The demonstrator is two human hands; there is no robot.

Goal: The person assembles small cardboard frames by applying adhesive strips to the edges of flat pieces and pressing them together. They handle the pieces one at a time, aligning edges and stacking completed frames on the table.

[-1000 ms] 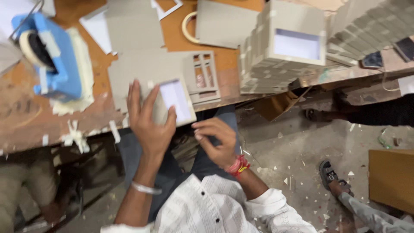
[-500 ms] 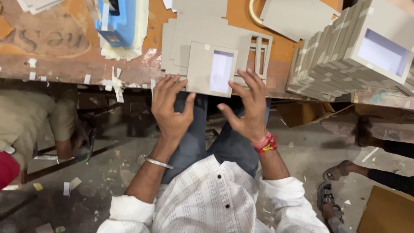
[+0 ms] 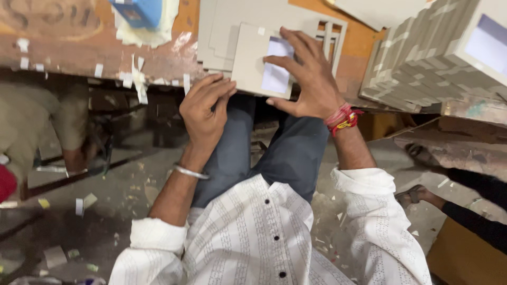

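Note:
A grey card frame with a pale window (image 3: 259, 63) lies at the near edge of the worn wooden table (image 3: 79, 50), on top of other grey card sheets (image 3: 237, 18). My right hand (image 3: 309, 79) presses flat on it, fingers spread over the window and thumb under its near edge. My left hand (image 3: 203, 108) hovers just below the table edge by the frame's near left corner, fingers loosely curled and holding nothing. My lap in grey trousers is beneath both hands.
A tall stack of finished grey window frames (image 3: 438, 53) stands at the right. A blue tape dispenser (image 3: 140, 13) sits at the back left. Tape strips hang off the table edge (image 3: 134, 79). Another person's foot in a sandal (image 3: 420, 195) is at the right; someone's leg (image 3: 37, 121) at the left.
My left hand has come off the card frame and dropped below the table edge. My right hand now spreads flat over the frame's window.

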